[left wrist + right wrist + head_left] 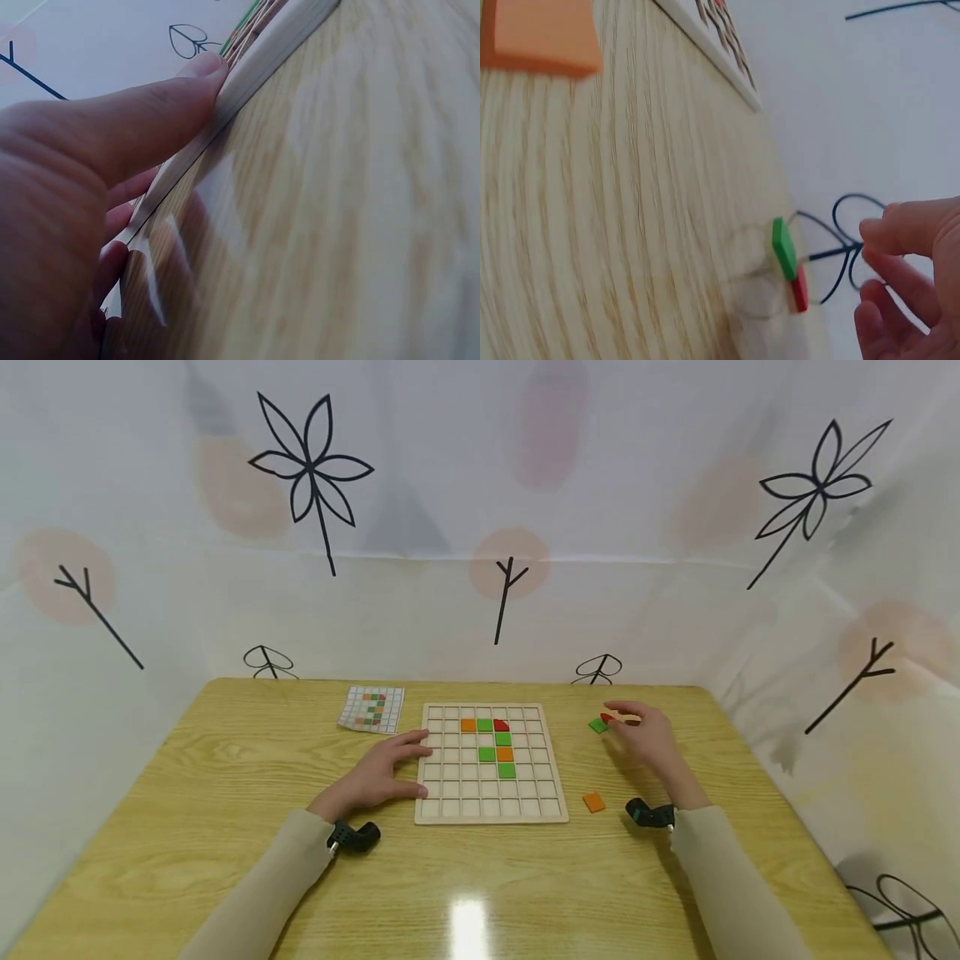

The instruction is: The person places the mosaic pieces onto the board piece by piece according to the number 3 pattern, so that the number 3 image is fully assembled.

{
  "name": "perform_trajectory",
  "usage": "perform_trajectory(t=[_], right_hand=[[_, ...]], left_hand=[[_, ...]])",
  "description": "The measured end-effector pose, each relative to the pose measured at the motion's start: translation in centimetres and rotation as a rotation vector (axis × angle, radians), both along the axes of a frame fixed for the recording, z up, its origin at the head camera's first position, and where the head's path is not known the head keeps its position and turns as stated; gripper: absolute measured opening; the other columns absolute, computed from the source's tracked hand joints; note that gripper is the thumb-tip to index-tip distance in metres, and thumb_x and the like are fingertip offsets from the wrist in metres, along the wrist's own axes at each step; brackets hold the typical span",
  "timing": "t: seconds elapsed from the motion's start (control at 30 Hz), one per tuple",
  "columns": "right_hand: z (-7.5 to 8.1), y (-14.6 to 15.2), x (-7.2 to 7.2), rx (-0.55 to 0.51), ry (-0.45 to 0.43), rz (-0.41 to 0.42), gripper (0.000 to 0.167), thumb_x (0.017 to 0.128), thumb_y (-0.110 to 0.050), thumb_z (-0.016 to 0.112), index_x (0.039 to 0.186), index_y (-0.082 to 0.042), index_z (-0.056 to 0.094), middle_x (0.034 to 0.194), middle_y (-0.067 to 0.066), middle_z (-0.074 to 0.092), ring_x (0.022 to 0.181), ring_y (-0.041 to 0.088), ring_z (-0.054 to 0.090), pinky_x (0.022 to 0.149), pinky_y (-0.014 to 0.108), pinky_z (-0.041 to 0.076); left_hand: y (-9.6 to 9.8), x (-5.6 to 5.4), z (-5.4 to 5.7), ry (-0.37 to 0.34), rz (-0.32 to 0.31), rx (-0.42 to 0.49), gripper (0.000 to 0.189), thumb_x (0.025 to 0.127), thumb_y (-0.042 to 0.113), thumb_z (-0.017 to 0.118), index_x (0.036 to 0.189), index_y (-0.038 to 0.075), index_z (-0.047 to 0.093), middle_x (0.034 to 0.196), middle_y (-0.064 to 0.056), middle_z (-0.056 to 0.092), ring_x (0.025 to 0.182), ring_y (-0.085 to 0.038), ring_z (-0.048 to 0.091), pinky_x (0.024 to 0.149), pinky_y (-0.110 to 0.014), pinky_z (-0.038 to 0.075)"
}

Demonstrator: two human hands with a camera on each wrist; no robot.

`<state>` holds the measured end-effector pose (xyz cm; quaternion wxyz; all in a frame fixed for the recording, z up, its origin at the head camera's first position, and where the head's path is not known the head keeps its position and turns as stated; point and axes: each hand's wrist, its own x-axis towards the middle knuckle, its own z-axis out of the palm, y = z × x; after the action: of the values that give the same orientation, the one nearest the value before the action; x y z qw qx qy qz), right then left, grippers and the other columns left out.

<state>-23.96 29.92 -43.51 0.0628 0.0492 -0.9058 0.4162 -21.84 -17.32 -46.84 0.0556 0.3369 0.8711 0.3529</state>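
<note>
Beige sleeves [255, 885] come nearest in the head view; the relaxed left hand [375, 774] touches the grid board [491, 820], and the empty right hand [647, 739] hovers toward the worktop's [712, 760] far right corner. Left wrist: thumb [157, 116] against the rim [270, 60]. Right wrist: green tile [784, 249] and red tile [801, 291] lie near the fingertips [877, 238], probably best pinched edgewise. No legible writing.

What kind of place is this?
Probably an indoor table set up for a puzzle: there's a wood-grain table, a grid board with coloured tiles on it, and a pale backdrop covered in plant drawings.
</note>
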Motion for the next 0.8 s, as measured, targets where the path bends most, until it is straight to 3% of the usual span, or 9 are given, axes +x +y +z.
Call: perform_trajectory(t=[0.2,0.33,0.43,0.8], right_hand=[[-0.3,1.3,0.0,0.005,-0.078,-0.004,0.041,0.102,-0.007,0.055,0.141,0.002,0.053,0.15,0.027,0.04,0.131,0.049,0.043,0.081,0.035,0.052],[-1.1,1.8,-0.4,0.038,-0.099,0.01,0.042,0.102,-0.005,0.054,0.143,0.003,0.051,0.145,0.031,0.044,0.131,0.049,0.044,0.092,0.051,0.05],[-1.6,2.2,-0.7,0.078,-0.09,0.009,0.043,0.1,-0.003,0.055,0.143,0.003,0.051,0.143,0.032,0.046,0.13,0.048,0.045,0.102,0.059,0.042],[-1.2,1.6,-1.5,0.197,-0.056,0.104,0.041,0.099,0.0,0.055,0.14,0.004,0.055,0.147,0.028,0.044,0.134,0.05,0.038,0.106,0.063,0.035]], left_hand=[[0.1,0.0,0.2,0.001,-0.003,0.001,0.065,0.087,0.041,0.077,0.139,0.006,0.059,0.159,-0.012,0.034,0.145,-0.037,0.028,0.114,-0.059,0.026],[0.1,0.1,0.3,-0.009,-0.007,0.006,0.065,0.087,0.041,0.077,0.139,0.006,0.058,0.159,-0.012,0.034,0.145,-0.038,0.028,0.113,-0.059,0.026],[0.1,0.1,0.3,-0.005,-0.009,0.003,0.066,0.088,0.042,0.077,0.139,0.005,0.058,0.158,-0.012,0.034,0.144,-0.038,0.029,0.113,-0.06,0.027],[0.0,0.2,0.3,-0.02,0.001,0.0,0.068,0.086,0.042,0.078,0.14,0.006,0.057,0.159,-0.012,0.032,0.145,-0.037,0.027,0.114,-0.058,0.026]])
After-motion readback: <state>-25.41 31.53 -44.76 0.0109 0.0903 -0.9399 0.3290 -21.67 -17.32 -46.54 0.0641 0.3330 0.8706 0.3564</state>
